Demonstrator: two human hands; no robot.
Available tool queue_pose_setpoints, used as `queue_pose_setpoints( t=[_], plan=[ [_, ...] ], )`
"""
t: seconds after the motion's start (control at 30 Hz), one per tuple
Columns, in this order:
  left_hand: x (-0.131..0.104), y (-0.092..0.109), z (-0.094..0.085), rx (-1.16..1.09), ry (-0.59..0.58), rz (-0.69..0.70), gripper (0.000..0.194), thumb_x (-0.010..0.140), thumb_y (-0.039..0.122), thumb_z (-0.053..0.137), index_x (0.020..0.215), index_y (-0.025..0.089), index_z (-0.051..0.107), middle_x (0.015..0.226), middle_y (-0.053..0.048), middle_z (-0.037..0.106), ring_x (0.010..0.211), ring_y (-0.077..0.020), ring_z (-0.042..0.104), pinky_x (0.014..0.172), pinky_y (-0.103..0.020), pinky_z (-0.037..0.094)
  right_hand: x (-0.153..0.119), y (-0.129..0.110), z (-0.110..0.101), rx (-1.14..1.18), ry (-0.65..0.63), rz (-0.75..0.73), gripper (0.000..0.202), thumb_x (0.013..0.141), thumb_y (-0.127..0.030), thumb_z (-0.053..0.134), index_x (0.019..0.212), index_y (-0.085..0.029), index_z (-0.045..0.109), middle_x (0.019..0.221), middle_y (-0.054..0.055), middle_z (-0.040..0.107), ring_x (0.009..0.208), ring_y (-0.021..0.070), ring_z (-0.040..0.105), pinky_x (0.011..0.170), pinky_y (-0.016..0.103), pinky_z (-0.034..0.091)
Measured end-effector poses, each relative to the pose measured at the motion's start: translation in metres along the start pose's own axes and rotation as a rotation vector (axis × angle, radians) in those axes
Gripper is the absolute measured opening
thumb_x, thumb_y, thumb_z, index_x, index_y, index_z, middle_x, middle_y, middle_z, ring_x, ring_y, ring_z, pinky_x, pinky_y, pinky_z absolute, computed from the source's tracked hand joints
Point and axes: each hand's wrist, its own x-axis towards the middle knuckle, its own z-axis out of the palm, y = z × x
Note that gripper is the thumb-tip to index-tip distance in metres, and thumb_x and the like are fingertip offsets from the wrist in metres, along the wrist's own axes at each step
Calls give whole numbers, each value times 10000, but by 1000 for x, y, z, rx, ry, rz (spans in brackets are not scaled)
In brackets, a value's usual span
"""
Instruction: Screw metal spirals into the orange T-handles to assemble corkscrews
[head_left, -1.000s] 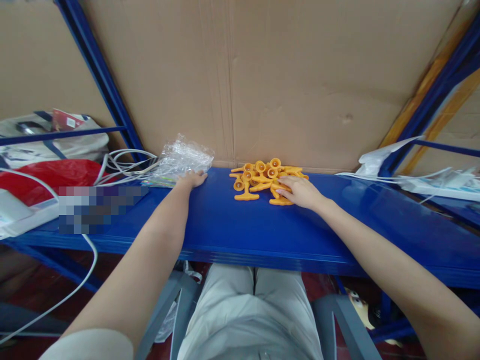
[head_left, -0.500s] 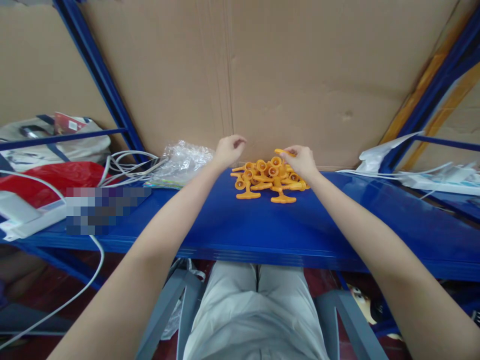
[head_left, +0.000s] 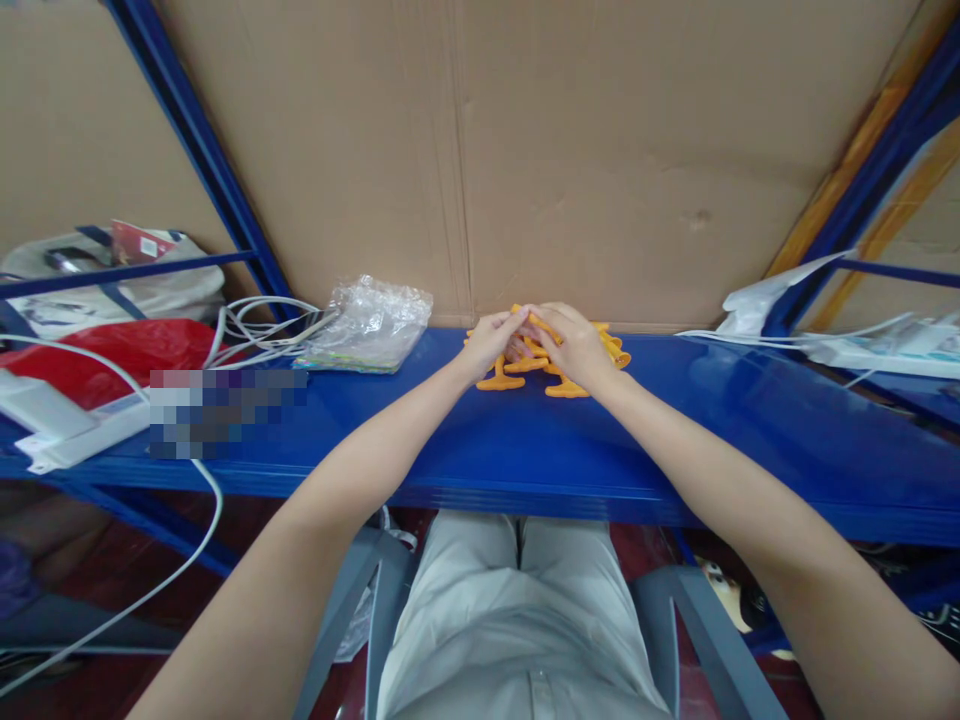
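"Head view: what are the hands up to?"

"Left hand (head_left: 491, 342) is half curled, its fingertips close against the right; I can't tell what it grips. Right hand (head_left: 576, 345) is bent nearly closed around a yellow piece (head_left: 535, 319), mostly hidden, just above the pile."

"And the pile?"

"Yellow handles (head_left: 568, 390), heaped on the blue table (head_left: 480, 440) in front of the cardboard (head_left: 600, 180), beneath and around both hands."

"What might go wrong?"

"The piece could slip, I'd judge, since it looks smooth and only fingertips seem to bear it. A low wrist might also catch a crossbar and scatter the heap across that glossy top."

"Textures?"

"Handles look like plastic: T-shaped, with rounded, wavy grips. Clear bags (head_left: 382, 315) left of the hands are crinkled and shiny. The cardboard is matte, creased and dented."
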Motion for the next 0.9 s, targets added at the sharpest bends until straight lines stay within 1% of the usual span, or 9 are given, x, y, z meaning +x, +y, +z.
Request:
queue_pose_setpoints(
  t=[0.17, 0.27, 0.37, 0.5, 0.63, 0.7, 0.8, 0.87, 0.9],
  plan=[
    [-1, 7, 4, -97, 69, -63, 160, 989, 285, 582, 879, 173, 616, 725, -2, 718, 555, -105, 687, 494, -171, 493, -2, 7, 2, -30, -82, -52, 454, 1027, -235, 394, 1392, -257, 663, 1328, 125, 692, 1252, 267, 617, 1112, 481, 477],
    [-2, 8, 7, -101, 114, -93, 120, 974, 169, 508, 871, 190, 566, 656, 33, 660, 543, -101, 672, 502, -170, 489, -1, 11, -1, -68, -146, -86, 452, 1029, -229, 394, 1384, -268, 670, 1335, 114, 697, 1242, 267, 618, 1088, 490, 477],
    [-1, 10, 7, -105, 136, -81, 120, 964, 141, 495, 864, 204, 520, 618, 59, 604, 490, -87, 619, 497, -171, 479, 0, 11, -5, -140, -175, -122, 462, 1010, -200, 417, 1395, -271, 662, 1379, 107, 684, 1268, 275, 602, 1094, 514, 445],
    [2, 12, 0, -80, 105, -27, 105, 950, 160, 522, 858, 210, 514, 601, 76, 550, 421, -62, 514, 456, -156, 429, 0, 11, -11, -229, -114, -89, 485, 982, -173, 440, 1405, -291, 647, 1412, 97, 669, 1319, 290, 568, 1134, 567, 370],
    [7, 8, -10, 62, 35, 64, 46, 935, 187, 524, 905, 212, 549, 643, 55, 563, 466, -79, 528, 489, -177, 457, -1, 17, -19, -274, -77, -29, 447, 994, -202, 433, 1373, -275, 660, 1361, 122, 686, 1307, 312, 558, 1155, 603, 303],
    [7, 4, -14, 244, 10, 166, 38, 922, 193, 536, 921, 205, 572, 739, 17, 619, 583, -110, 612, 580, -218, 524, -3, 21, -22, -293, -98, -19, 418, 993, -213, 446, 1334, -273, 680, 1304, 124, 703, 1254, 315, 576, 1145, 595, 301],
    [2, 0, -16, 631, -6, 392, 120, 894, 270, 632, 990, 197, 629, 1071, -76, 696, 942, -199, 706, 819, -304, 583, -4, 26, -26, -340, -127, -2, 382, 993, -225, 470, 1292, -272, 704, 1239, 124, 709, 1188, 316, 582, 1092, 559, 333],
    [-4, -2, -14, 864, -3, 477, 280, 882, 353, 685, 1116, 203, 652, 1347, -122, 633, 1139, -253, 677, 924, -347, 571, -5, 28, -26, -389, -128, 6, 371, 994, -231, 483, 1288, -255, 708, 1217, 133, 705, 1165, 320, 572, 1040, 530, 352],
    [-6, -2, -13, 958, 9, 479, 350, 885, 381, 690, 1188, 210, 648, 1448, -133, 580, 1185, -268, 665, 944, -359, 567, -5, 28, -25, -413, -124, 5, 368, 995, -233, 485, 1288, -242, 708, 1206, 138, 704, 1151, 320, 568, 1015, 517, 356]
  ],
)
